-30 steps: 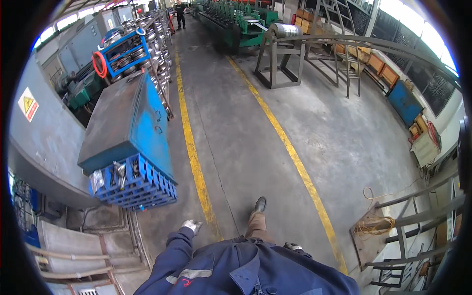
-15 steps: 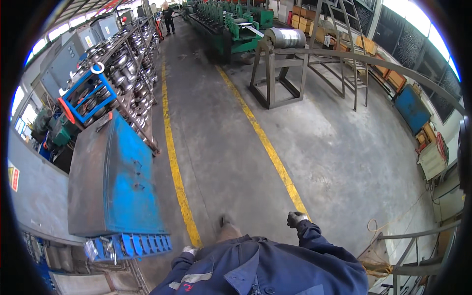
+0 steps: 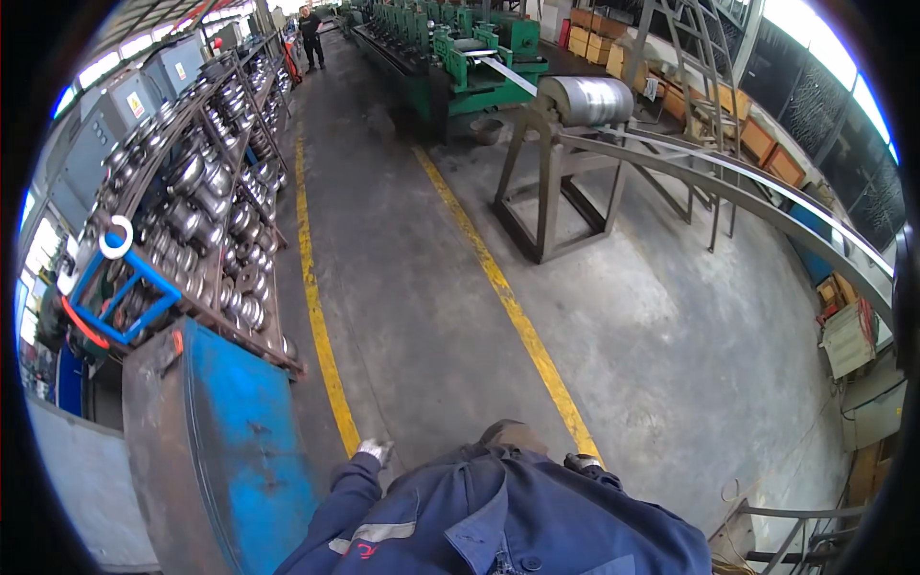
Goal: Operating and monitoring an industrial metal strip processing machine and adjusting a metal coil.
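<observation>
My left hand, in a pale, grey-stained glove, hangs in front of my body beside the left yellow floor line. Its fingers are curled, and nothing shows in them. On the other side, my right hand is low by the right yellow line, in a dark and whitish glove. It is partly hidden by my navy sleeve; the fingers that show look curled, with no object visible. Neither hand touches anything I can see. One dark shoe tip sticks out beyond my jacket.
At left stand a blue metal cabinet and a rack of shiny steel rollers. Right of the walkway, a metal strip runs over a roller stand to a green machine. A person stands far ahead.
The view has moved forward along the walkway: the cabinet, rack and roller stand are nearer. My left hand has swung forward, while my right hand has dropped back toward my body.
</observation>
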A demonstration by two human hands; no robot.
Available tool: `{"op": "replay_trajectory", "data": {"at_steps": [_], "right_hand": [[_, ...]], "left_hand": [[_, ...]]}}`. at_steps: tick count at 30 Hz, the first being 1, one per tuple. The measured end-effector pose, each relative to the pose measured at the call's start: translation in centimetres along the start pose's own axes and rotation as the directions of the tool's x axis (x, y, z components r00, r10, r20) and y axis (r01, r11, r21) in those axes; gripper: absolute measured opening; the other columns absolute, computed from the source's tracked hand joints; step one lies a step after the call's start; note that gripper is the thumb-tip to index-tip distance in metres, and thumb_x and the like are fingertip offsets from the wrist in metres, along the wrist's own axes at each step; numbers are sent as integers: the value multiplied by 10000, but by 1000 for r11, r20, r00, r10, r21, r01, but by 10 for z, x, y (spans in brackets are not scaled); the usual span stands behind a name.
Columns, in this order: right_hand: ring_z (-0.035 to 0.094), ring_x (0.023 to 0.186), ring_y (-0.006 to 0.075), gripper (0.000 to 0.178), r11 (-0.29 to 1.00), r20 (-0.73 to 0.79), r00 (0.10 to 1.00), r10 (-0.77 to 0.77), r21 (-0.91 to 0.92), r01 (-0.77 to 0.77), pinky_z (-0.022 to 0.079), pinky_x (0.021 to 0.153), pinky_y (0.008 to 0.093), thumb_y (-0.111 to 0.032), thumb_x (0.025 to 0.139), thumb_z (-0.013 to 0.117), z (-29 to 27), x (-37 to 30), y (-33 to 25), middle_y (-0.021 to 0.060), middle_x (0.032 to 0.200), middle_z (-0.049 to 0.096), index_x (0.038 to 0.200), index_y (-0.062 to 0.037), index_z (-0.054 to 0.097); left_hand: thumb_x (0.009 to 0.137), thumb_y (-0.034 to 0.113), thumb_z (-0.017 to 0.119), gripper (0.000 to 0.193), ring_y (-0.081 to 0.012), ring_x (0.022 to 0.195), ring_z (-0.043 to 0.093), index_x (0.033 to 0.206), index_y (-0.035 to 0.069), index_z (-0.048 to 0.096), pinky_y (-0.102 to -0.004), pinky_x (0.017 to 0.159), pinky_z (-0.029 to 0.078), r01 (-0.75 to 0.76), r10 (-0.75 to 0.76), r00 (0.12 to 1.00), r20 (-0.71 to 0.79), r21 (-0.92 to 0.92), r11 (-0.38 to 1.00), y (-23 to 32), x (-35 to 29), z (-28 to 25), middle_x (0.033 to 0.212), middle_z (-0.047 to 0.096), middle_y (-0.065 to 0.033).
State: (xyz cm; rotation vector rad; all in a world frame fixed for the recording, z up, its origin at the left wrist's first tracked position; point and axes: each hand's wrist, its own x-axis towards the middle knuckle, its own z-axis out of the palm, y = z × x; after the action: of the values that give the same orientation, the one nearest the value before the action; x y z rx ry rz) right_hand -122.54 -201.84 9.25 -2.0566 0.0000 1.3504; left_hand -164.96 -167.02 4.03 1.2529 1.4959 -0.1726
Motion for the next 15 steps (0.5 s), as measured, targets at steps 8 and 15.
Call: {"op": "replay_trajectory", "data": {"at_steps": [8, 15], "right_hand": [[662, 832, 185, 372, 984, 8, 1000, 25, -176, -23, 500, 734, 347, -420, 856, 595, 77, 190, -239, 72, 890, 708, 941, -78, 712], [552, 512, 186, 201, 962, 246, 968, 37, 255, -101, 431, 468, 335, -256, 886, 572, 126, 402, -474, 43, 619, 565, 841, -61, 597]], "left_hand": [[875, 271, 589, 305, -216, 717, 660, 980, -11, 639, -349, 597, 548, -152, 140, 985, -98, -135, 979, 206, 179, -124, 827, 670, -131], [848, 417, 527, 345, -319, 903, 653, 878, 117, 695, -459, 766, 520, 61, -71, 989, -126, -88, 994, 179, 347, -221, 942, 673, -178]]}}
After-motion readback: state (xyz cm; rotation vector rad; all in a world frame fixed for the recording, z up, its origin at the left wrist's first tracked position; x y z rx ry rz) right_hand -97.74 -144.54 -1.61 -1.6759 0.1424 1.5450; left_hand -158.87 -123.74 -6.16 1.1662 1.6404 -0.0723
